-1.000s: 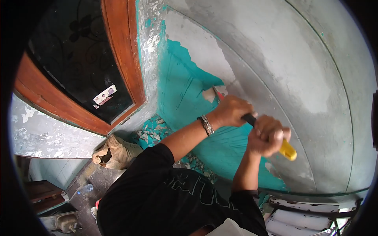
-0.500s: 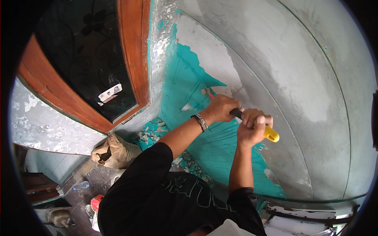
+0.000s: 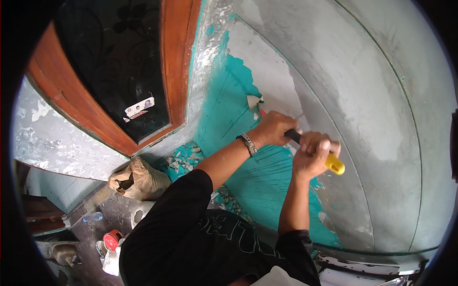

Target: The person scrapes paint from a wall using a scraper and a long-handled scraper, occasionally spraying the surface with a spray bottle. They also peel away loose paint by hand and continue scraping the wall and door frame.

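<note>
A long-handled scraper (image 3: pixel 293 136), with a red front part, a black section and a yellow end (image 3: pixel 335 165), slants across the view. My left hand (image 3: pixel 275 127), a metal bracelet on its wrist, is closed round its front portion. Further back, my right hand (image 3: pixel 312 155) wraps the handle just ahead of the yellow end. The red tip points at the edge of the teal paint (image 3: pixel 234 78) on the wall, where a loose pale flake (image 3: pixel 254 101) curls away. My left hand and the flake partly hide the blade.
Bare grey wall (image 3: pixel 381 95) extends to the right. At left is a wooden frame (image 3: pixel 179 71) with dark glass. Below it stand a torn brown paper sack (image 3: pixel 143 178) and paint chips (image 3: pixel 186 159). A red lid (image 3: pixel 113 239) and a plastic bottle (image 3: pixel 93 217) lie on the floor.
The pointed strip of teal paint by the scraper's tip has come loose and curled into a flake, leaving more pale wall. Both hands keep their hold; the view has shifted slightly.
</note>
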Tool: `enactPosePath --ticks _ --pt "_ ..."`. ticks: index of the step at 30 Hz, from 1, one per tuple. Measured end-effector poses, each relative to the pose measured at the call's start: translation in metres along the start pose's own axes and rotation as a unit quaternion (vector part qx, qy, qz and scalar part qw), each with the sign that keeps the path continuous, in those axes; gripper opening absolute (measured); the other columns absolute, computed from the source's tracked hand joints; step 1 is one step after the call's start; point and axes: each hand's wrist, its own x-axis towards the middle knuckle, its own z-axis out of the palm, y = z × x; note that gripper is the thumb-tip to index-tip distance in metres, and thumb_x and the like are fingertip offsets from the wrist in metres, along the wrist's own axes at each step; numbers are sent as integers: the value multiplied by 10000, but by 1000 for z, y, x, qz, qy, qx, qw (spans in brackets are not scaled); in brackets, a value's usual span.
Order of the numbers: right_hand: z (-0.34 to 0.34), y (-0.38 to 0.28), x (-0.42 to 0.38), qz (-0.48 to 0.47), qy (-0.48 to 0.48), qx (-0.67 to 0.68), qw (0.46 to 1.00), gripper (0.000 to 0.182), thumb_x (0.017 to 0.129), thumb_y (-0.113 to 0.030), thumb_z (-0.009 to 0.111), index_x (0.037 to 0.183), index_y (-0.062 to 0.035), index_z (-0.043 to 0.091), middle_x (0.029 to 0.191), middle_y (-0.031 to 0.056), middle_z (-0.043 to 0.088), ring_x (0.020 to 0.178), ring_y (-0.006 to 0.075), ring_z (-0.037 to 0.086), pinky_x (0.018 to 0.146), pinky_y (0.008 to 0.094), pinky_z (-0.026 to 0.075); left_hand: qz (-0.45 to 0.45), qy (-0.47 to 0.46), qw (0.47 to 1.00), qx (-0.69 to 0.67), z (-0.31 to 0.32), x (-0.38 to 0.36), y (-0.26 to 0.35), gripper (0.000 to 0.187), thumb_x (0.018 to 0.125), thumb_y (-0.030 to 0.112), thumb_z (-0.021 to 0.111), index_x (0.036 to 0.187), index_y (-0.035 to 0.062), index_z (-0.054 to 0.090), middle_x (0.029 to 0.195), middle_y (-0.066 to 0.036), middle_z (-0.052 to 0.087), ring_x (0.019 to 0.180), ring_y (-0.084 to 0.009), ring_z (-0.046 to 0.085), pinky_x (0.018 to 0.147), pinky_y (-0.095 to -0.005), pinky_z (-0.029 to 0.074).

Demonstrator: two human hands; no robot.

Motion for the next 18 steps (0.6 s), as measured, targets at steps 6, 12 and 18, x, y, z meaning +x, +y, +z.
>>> enactPosePath --ticks 6,12,18 --pt "10 -45 13 -95 -74 5 993 207 901 -122 528 785 -52 371 574 64 435 473 139 421 490 313 412 86 6 996 -29 -3 34 49 262 715 153 699 598 98 471 545 -60 490 507 -282 535 474 -385 402" --pt "7 60 -18 79 1 -22 997 205 917 -134 561 837 -40 396 655 108 536 576 164 502 642 372 475 -39 19 997 70 -21 -21 -38 206 655 97 691 626 92 487 590 -86 529 563 -310 560 484 -380 413" --pt "3 -34 7 -11 -169 -22 985 249 843 -146 623 730 -59 418 572 59 506 479 157 484 527 331 430 17 62 997 33 -16 0 21 265 698 119 702 603 96 455 528 -65 476 488 -279 515 457 -370 387"
